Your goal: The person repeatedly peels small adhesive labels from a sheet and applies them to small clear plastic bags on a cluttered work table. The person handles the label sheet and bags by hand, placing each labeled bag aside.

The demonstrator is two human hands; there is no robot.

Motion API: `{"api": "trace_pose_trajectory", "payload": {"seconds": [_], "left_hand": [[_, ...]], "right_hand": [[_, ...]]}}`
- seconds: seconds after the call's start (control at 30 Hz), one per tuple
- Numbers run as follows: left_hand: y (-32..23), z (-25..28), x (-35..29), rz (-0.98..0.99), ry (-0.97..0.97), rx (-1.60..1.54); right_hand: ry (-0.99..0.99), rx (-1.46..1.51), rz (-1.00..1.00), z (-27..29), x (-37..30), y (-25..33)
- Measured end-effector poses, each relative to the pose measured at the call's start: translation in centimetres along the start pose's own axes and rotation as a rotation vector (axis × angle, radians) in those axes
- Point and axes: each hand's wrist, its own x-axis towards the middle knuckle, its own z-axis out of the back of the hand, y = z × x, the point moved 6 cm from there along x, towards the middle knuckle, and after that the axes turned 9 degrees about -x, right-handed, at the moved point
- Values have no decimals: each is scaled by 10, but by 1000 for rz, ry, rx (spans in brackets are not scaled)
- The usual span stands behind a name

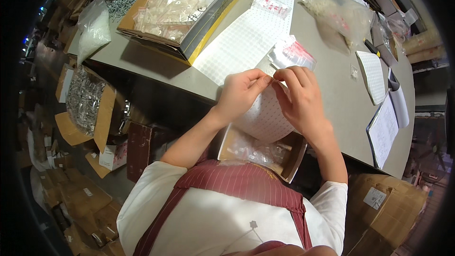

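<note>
Head view: over the far part of the drooping dotted sheet point(264, 121), lengthwise toward the apron point(237, 182), left hand point(242, 91) and right hand point(302, 96) pinch fingertips together, any grasped item indiscernible, with clear bags point(290, 56) just beyond that sheet, nearer the right.
</note>
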Motion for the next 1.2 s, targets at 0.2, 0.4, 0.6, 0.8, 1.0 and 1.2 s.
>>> {"api": "trace_pose_trajectory", "payload": {"seconds": [0.2, 0.4, 0.6, 0.8, 1.0, 1.2], "left_hand": [[12, 4, 3, 66, 24, -68], [13, 5, 4, 108, 30, -14], [10, 4, 3, 30, -20, 63], [8, 1, 3, 50, -14, 131], [6, 4, -1, 33, -6, 123], [12, 2, 0, 31, 3, 83]], "right_hand": [[-91, -151, 84, -4, -4, 8], [-89, -198, 208, -5, -9, 15], [-109, 143, 30, 10, -3, -43], [97, 200, -167, -5, -22, -112], [162, 283, -397, 7, -74, -143], [-30, 678, -591, 33, -100, -155]]}}
